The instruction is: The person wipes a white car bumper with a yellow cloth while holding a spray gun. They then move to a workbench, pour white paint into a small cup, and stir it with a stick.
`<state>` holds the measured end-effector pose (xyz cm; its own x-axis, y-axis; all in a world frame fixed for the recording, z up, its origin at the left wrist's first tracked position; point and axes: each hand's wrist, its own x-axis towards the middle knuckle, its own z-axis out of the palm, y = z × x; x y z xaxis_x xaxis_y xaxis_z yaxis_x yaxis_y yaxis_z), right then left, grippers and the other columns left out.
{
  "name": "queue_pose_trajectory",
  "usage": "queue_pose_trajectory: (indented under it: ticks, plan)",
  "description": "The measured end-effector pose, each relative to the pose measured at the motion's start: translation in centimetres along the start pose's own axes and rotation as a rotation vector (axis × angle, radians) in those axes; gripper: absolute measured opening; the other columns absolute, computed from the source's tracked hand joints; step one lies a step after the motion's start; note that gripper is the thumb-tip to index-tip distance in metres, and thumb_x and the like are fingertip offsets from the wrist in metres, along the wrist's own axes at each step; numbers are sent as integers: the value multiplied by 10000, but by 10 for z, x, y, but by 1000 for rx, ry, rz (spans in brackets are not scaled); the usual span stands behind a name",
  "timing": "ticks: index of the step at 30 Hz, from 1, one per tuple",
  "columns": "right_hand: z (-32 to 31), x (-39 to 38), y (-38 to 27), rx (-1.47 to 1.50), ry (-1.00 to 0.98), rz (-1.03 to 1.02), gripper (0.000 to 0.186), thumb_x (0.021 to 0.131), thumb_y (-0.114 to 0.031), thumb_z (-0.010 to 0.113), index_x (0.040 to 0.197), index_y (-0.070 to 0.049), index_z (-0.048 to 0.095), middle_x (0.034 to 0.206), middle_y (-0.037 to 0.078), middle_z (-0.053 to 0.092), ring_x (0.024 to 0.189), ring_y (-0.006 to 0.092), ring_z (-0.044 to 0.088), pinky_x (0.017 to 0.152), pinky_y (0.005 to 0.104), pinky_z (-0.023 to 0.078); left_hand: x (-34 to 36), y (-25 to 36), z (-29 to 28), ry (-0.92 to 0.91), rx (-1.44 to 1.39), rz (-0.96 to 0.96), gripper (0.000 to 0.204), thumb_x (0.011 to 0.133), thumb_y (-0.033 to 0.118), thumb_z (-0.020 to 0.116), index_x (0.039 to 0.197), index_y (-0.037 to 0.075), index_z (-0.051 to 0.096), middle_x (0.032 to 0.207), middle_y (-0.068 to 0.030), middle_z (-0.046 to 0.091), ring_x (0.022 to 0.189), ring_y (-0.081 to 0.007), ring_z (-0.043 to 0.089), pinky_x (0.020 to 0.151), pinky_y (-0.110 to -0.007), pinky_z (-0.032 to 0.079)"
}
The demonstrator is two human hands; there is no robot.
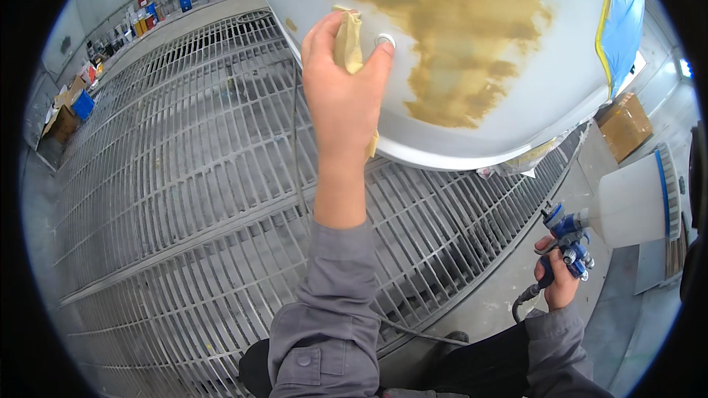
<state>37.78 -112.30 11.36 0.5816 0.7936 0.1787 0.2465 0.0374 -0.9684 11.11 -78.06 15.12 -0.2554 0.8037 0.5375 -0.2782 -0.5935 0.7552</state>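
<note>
My left hand (343, 88) is closed on a crumpled yellow cloth (348, 44) at the white car-body panel (287, 0). The thumb lies next to a small round fitting (385, 41) in the panel. A tail of the cloth also shows beside the wrist. Brownish-yellow patches (464, 66) cover much of the panel's middle. Low at the right, my right hand (560, 280) grips a blue spray gun (568, 232), apart from the panel. A big white cup (630, 203) with a blue ring sits against the gun, and a dark hose (525, 298) runs from its handle.
Metal floor grating (192, 169) spreads below and left. A thin hose (417, 333) crosses it near my legs. Blue masking film (625, 18) with yellow tape edges the panel's right. A cardboard box (624, 127) stands beyond. Cans and bottles (140, 23) line the left wall.
</note>
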Motion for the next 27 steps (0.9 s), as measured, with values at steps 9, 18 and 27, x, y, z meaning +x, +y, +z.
queue_pose_trajectory:
  ticks: [9,18,27]
  plan:
    - [-11,4,10,11,-17,18,344,955,-252,687,1155,20,617,1050,164,680,579,158,561,535,295,455,7,9,-7,-45,66,-79,525,817,143,834,1285,-11,652,1326,-135,582,1220,-274,610,1066,-382,489]
    - [-18,9,19,34,-4,19,361,954,-256,691,1175,20,616,1040,167,682,567,158,558,524,291,453,10,13,-8,-74,81,-119,591,812,168,838,1320,-35,615,1342,-153,540,1201,-275,616,1038,-384,511]
    - [-22,9,20,20,-21,17,398,967,-252,671,1243,25,598,1056,166,678,561,151,550,515,286,441,8,4,-9,-92,-86,-112,517,861,155,806,1302,-22,602,1317,-132,529,1176,-245,607,1002,-376,516]
